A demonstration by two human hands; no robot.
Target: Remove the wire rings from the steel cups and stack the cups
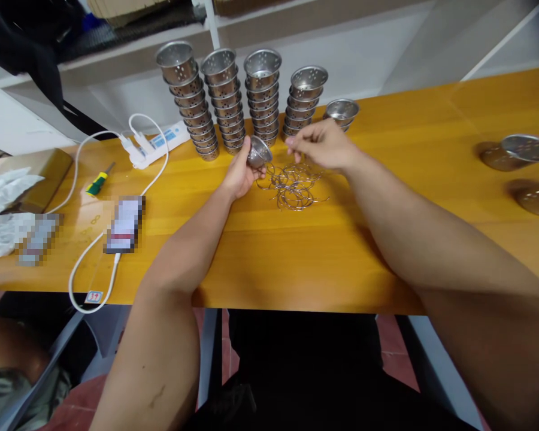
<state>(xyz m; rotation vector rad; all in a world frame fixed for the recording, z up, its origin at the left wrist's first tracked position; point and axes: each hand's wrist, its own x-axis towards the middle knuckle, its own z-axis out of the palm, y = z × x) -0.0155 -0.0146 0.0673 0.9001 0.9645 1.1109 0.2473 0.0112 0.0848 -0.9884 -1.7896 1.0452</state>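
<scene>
My left hand [240, 173] grips a small perforated metal cup [259, 152], tilted on its side above the yellow table [296, 257]. My right hand [326, 145] hovers just right of the cup with fingertips pinched, apparently on a thin wire piece, though the wire itself is too fine to make out. Below both hands lies a tangled pile of wire rings [293, 185]. Behind them stand several stacks of the same metal cups [227, 102] along the table's far edge.
A white power strip [155, 143] with a cable [90, 263] lies at the left, beside a screwdriver [99, 179], a phone [124, 224] and a cardboard box [31, 173]. Two loose cups [516, 152] lie at the far right. A wall rises behind the stacks.
</scene>
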